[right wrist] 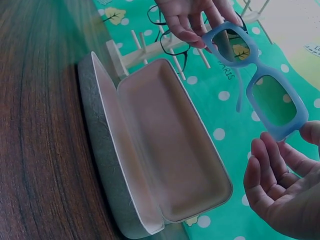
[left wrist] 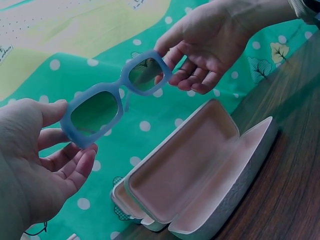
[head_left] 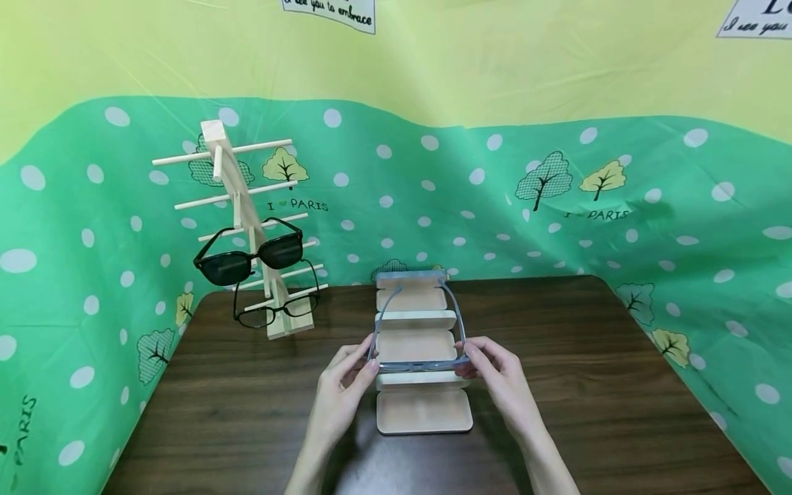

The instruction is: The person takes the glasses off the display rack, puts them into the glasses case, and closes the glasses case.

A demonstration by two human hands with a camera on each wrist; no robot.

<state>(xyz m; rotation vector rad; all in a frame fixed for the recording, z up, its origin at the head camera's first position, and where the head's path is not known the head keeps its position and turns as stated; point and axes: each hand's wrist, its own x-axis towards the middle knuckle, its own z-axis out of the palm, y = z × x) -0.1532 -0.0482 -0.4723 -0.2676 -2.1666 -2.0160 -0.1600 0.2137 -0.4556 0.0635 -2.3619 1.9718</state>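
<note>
A pair of sunglasses with light-blue frames is held between both hands, above open glasses cases. My left hand pinches the frame's left end with thumb and fingers. At the other end, my right hand pinches the corner near the hinge. The temples are unfolded and point away from me. Green-tinted lenses show in the left wrist view. Just below the sunglasses, the right wrist view has the nearest case with its lid raised and a pinkish lining, nothing inside.
A wooden rack with pegs stands at the back left of the dark wooden table. Black sunglasses and thin black-framed glasses hang on it. A patterned green and yellow cloth hangs behind.
</note>
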